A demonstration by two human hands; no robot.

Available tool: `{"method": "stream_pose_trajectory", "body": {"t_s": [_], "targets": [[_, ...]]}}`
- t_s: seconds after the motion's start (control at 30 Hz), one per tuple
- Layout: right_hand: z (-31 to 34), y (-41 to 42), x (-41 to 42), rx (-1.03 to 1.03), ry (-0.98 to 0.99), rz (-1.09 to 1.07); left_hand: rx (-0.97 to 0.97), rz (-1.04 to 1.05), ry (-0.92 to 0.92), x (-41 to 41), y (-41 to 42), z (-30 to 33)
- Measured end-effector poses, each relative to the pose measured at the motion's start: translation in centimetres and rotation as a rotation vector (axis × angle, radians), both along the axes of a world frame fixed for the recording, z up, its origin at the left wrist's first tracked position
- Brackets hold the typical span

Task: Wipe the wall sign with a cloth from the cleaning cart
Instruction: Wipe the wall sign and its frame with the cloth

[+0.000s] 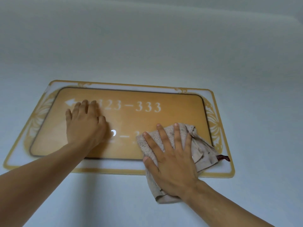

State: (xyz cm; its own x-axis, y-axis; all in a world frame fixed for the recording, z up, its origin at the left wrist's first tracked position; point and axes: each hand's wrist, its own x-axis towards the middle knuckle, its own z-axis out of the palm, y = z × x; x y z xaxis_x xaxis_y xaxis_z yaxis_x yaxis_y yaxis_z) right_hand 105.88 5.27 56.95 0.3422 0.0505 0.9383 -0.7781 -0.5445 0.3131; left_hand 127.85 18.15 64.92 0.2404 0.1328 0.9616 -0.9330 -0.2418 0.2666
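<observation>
The wall sign [172, 122] is a wide orange plate with white room numbers, a left arrow and a pale, gold-trimmed border. My left hand [85, 123] lies flat on its left half with fingers together, covering part of the lettering. My right hand [170, 159] presses a beige, stained cloth [201, 149] flat against the sign's lower right part, fingers spread over it. The cloth spills past the sign's bottom edge onto the wall, and a small dark red tag [223, 158] sticks out at its right side.
A plain pale wall [147, 38] surrounds the sign on all sides. The cleaning cart is out of view.
</observation>
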Motion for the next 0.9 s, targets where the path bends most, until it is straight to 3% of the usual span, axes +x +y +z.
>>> {"method": "stream_pose_trajectory", "body": {"t_s": [0.17, 0.33, 0.9], "targets": [[0.8, -0.4, 0.1, -0.029, 0.046, 0.003, -0.177, -0.083, 0.011, -0.9, -1.0, 1.3], [1.6, -0.7, 0.3, -0.045, 0.062, 0.036, -0.180, -0.007, 0.025, -1.1, -1.6, 1.5], [19.7, 2.4, 8.0, 0.016, -0.050, 0.066, -0.168, 0.032, -0.066, 0.0, -1.4, 1.1]]}}
